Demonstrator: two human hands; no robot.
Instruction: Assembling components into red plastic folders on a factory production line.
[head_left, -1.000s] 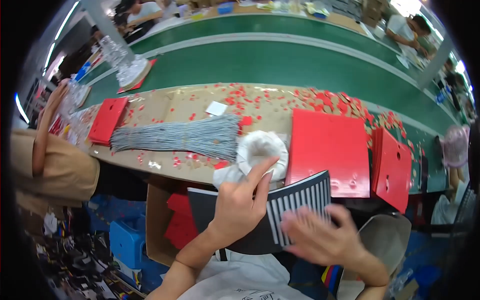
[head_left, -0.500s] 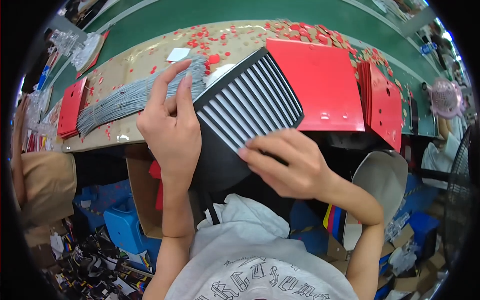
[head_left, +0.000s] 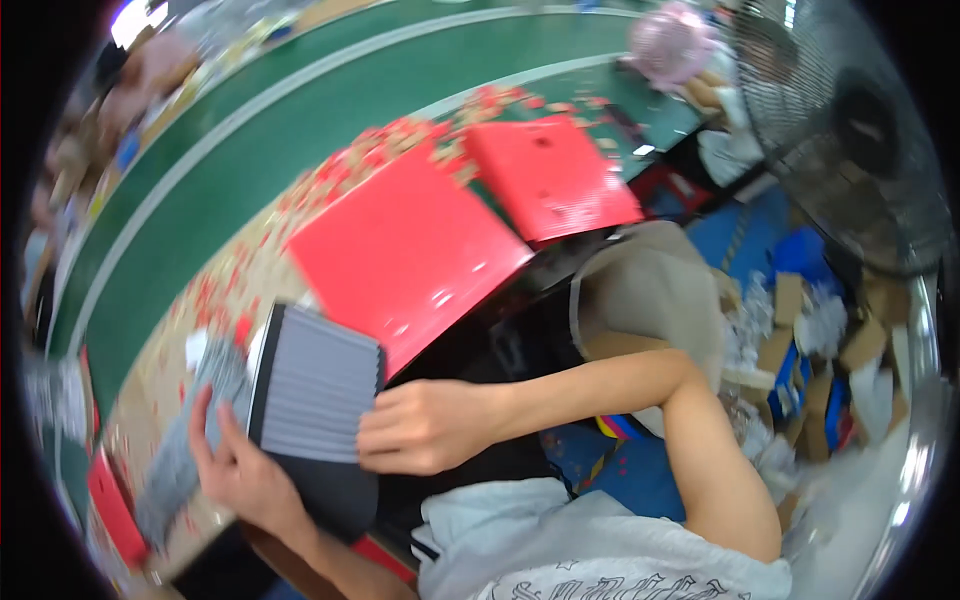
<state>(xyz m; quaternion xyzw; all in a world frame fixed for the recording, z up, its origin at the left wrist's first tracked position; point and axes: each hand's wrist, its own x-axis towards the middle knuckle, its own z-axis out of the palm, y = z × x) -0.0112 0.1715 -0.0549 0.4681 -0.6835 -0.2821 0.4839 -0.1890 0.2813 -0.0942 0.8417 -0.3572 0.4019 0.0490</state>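
Observation:
A striped panel (head_left: 320, 390) with a black border lies tilted at the table's near edge; motion smears its stripes into grey ribs. My right hand (head_left: 425, 425) is closed at the panel's lower right edge, fingertips curled against it; whether it also holds something small is hidden. Beside the panel's left edge is my left hand (head_left: 250, 485), index finger and thumb raised and apart, nothing visible between them. Beyond that hand runs a bundle of thin grey wires or ties (head_left: 185, 460). A dark rounded surface (head_left: 335, 495) shows below the panel.
A large red sheet stack (head_left: 410, 255) adjoins the panel, with a second red stack (head_left: 555, 175) farther right and another red stack (head_left: 115, 510) far left. Red and tan discs (head_left: 385, 145) litter the table. A pale bin (head_left: 650, 290) and a fan (head_left: 850, 130) stand right.
My view has swung to the right, so the table and panel appear farther left and turned. The right hand stays at the panel's lower edge; the left stays beside it.

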